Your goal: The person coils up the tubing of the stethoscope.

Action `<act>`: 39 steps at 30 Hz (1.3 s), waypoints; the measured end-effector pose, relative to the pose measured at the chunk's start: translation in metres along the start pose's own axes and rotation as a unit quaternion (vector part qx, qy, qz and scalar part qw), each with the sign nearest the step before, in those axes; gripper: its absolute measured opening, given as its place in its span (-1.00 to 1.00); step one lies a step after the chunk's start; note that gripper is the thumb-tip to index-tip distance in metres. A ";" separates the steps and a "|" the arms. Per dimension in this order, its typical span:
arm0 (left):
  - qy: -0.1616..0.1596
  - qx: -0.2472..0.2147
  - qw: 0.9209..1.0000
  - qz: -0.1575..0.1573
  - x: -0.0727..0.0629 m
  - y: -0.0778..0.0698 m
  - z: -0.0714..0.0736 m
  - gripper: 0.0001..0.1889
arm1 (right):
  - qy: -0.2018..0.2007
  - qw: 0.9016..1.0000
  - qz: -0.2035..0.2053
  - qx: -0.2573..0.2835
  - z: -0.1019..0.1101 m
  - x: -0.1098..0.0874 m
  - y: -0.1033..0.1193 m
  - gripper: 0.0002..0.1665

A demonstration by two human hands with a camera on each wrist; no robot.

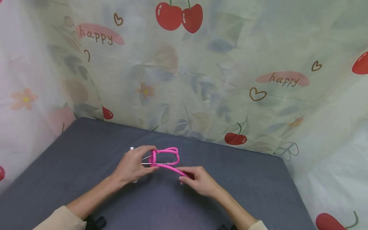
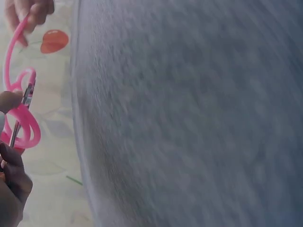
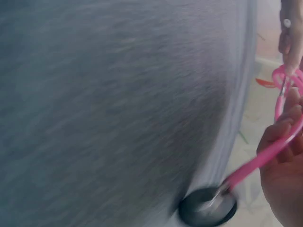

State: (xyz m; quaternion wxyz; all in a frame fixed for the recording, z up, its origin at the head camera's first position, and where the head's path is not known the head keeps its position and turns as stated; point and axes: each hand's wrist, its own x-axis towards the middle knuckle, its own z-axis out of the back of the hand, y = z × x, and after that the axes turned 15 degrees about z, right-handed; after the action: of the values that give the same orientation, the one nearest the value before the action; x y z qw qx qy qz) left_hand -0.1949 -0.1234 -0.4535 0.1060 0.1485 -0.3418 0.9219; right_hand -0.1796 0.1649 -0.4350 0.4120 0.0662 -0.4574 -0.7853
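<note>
A stethoscope with pink tubing point(image 1: 172, 168) is held in the air between my two hands in the head view. My left hand point(image 1: 130, 164) grips the metal ear tubes with a loop of the tubing wrapped round them. A white ear tip point(image 1: 132, 148) pokes out behind that hand. My right hand point(image 1: 201, 180) pinches the free length of tubing to the right. In the right wrist view the round, dark-rimmed chest piece point(image 3: 208, 208) hangs from the tube end, blurred. The left wrist view shows the pink loops point(image 2: 31, 127) around the metal at the left edge.
Beneath both hands lies a table covered in dark grey cloth point(image 1: 244, 179). Printed curtains point(image 1: 184, 80) with cherries, leaves and lettering stand along its back and sides.
</note>
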 end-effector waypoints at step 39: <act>0.114 -0.010 0.990 -0.087 -0.014 0.004 0.008 -0.35 | -0.080 0.936 0.239 -0.245 0.061 -0.009 0.017 -0.71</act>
State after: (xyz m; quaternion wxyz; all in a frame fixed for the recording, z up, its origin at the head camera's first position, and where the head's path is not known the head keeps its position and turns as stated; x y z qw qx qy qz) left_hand -0.1818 -0.1328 -0.4550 0.2254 0.0706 -0.3229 0.9165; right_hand -0.1927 0.2075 -0.3895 0.5529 -0.2113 -0.2850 -0.7540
